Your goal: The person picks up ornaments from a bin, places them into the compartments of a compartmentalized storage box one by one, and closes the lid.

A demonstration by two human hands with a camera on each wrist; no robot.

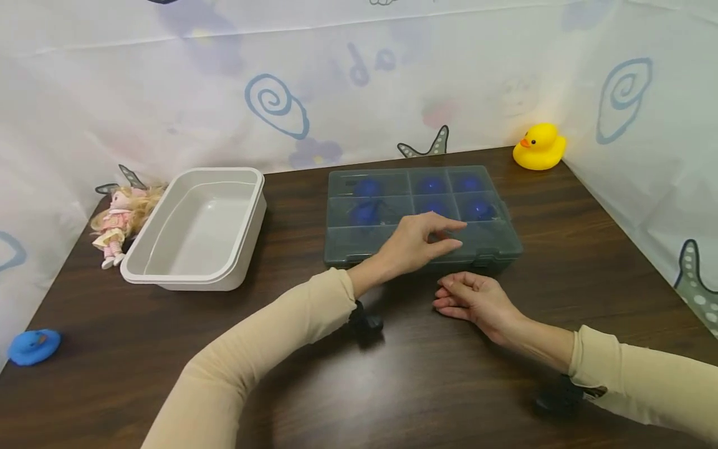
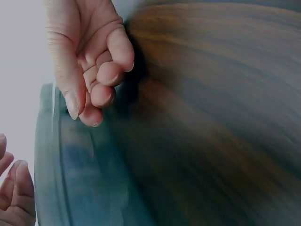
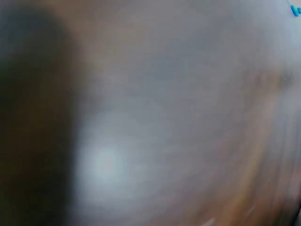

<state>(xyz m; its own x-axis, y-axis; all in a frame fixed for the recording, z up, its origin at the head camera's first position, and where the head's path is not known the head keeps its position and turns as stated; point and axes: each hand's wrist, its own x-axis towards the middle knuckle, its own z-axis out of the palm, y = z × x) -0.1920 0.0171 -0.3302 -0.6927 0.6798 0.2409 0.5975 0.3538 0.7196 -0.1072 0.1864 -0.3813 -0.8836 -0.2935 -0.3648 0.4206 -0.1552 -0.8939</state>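
A shallow organizer box [image 1: 364, 245] with a see-through grey-green lid lies closed on the table. Several blue round objects [image 1: 432, 185] show through the lid in its rear and middle compartments. Over the front part of the lid is my left hand [image 1: 415, 243], thumb and forefinger apart and nothing between them; contact with the lid cannot be told. Just in front of the box, below its right front latch [image 1: 487, 254], hovers my right hand [image 1: 477, 305], its fingers loosely bent and no object visible in it. The left wrist view shows that right hand [image 2: 91, 61] beside the box edge.
To the left stands a light grey plastic tub [image 1: 247, 249], with a doll [image 1: 114, 227] lying beside it. A blue toy duck [image 1: 33, 347] sits near the left edge, and a yellow one [image 1: 540, 147] at the back right corner. Printed sheets enclose the table.
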